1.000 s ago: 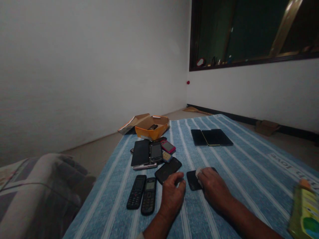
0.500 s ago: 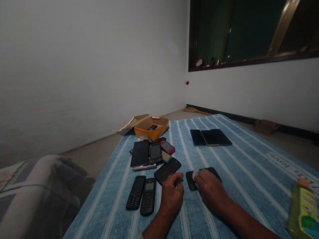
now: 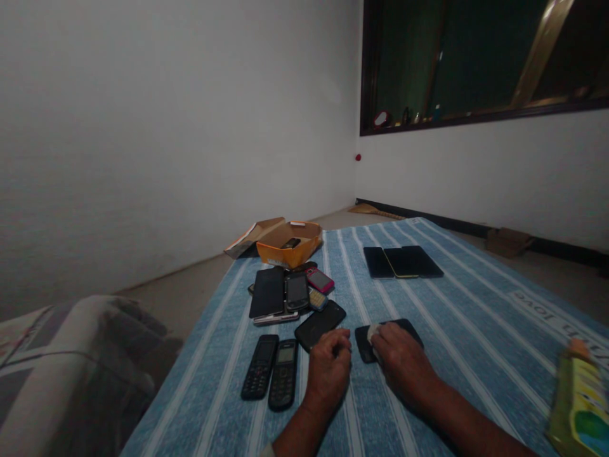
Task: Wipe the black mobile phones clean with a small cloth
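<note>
A dark phone [image 3: 408,328] lies flat on the blue striped cloth [image 3: 380,419]. My right hand [image 3: 402,355] is over it, fingers closed on a small white cloth or tissue [image 3: 373,332] that touches its surface. To the left, my left hand [image 3: 328,365] rests with its fingers curled, beside a black phone [image 3: 318,325]; nothing shows in it. Two keypad phones [image 3: 260,368] lie side by side left of my left hand. Behind them is a pile of phones with a black tablet-like device [image 3: 267,292], a grey phone [image 3: 297,292] and a pink one [image 3: 320,280].
An open orange box [image 3: 290,254] with a phone inside stands at the far left of the cloth. Several dark flat devices [image 3: 402,262] lie together at the far right. A yellow-green bottle [image 3: 578,406] is at the right edge. Grey bedding [image 3: 80,368] is at left.
The fingers of my left hand have curled in slightly. My right hand has hardly moved on the dark phone.
</note>
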Motion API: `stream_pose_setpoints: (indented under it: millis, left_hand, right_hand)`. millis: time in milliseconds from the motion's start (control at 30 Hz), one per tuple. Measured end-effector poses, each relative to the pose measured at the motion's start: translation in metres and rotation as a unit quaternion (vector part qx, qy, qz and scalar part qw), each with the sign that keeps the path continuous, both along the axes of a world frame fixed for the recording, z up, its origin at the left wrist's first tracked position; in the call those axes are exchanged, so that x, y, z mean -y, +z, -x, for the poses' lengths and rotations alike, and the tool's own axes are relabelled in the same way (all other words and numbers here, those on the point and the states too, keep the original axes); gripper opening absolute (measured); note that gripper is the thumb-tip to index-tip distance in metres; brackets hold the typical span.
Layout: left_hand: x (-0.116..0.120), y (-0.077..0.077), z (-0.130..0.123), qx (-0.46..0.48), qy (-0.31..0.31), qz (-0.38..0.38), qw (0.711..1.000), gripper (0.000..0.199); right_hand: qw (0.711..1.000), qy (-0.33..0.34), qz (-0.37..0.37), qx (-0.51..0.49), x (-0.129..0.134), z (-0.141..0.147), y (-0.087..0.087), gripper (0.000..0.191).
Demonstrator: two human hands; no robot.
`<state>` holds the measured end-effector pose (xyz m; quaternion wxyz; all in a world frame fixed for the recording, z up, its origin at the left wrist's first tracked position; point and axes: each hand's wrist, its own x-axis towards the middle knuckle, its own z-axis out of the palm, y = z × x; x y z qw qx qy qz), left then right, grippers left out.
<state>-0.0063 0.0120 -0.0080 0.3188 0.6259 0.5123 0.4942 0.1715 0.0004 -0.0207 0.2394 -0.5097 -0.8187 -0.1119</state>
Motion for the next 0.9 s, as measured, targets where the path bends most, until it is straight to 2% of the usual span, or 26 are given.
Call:
stream_pose_setpoints:
  millis: [500, 900]
  left_hand:
    - [0.003, 0.011, -0.003, -0.014, 0.015, 0.005, 1.0, 0.019]
    - [0.004, 0.013, -0.004, 0.007, 0.013, 0.026, 1.0, 0.018]
  right_hand:
    - [1.0, 0.003, 0.0, 0.002, 0.0, 0.0, -0.001, 0.029]
    - [1.0, 0.007, -0.013, 0.005, -0.001, -0.001, -0.002, 0.026]
